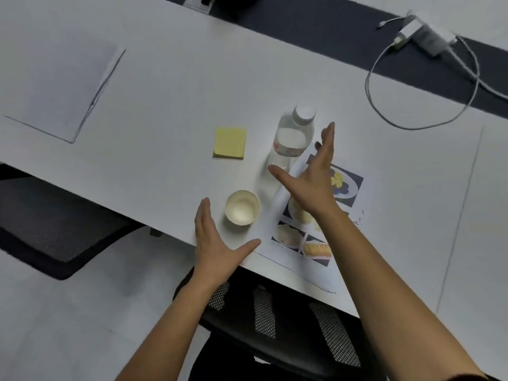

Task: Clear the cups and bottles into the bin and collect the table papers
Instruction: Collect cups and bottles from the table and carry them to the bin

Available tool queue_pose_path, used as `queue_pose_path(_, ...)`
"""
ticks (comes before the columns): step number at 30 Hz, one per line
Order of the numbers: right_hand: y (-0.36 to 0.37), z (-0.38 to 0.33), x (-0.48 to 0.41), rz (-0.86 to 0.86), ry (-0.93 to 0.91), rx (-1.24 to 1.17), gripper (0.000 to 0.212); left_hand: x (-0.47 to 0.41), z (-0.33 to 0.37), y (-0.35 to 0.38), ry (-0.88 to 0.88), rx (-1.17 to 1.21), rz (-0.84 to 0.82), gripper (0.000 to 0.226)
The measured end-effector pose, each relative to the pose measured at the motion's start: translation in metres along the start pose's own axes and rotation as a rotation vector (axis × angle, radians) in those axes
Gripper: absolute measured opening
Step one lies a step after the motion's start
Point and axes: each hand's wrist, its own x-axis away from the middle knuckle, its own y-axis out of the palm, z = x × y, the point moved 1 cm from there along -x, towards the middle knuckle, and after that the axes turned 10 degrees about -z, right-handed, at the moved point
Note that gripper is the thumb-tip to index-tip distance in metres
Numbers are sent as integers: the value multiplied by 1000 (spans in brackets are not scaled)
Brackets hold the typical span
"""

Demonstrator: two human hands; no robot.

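Both hands spread wide, holding nothing.
Left hand [217, 247] flanked the cup [242, 207]; right hand [316, 182] neared the bottle [292, 136] on the bench [170, 86].

There is a single view, from a camera worn on the person's head, looking forward and steeply down onto the white table [165, 78]. It sits close above the near table edge, which runs slantwise across the frame from left down to right, so the whole picture is tilted. The wide lens takes in both forearms reaching up from the bottom, the mesh chair [275, 325] below the edge, and the table's dark strip [330, 31] at the top.
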Motion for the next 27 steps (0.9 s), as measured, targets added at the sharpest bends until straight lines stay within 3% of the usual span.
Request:
queue_pose_path(3,9,7,-19,4,-3,-56,122,-23,2,17,36,-9,40,129)
queue_pose_path(6,6,6,-18,49,-39,-65,84,-32,13,22,9,65,181,88)
queue_pose_path(8,-1,2,-5,90,-46,-83,72,-31,21,18,21,98,230,77)
queue_pose_path(15,-54,-29,91,159,26,-132,65,11,60,-31,142,191,289,77)
queue_pose_path(22,-85,-44,219,219,19,-155,69,137,71,-68,200,430,433,91)
queue_pose_path(27,-64,-26,259,68,50,-205,69,235,31,-50,124,407,626,84)
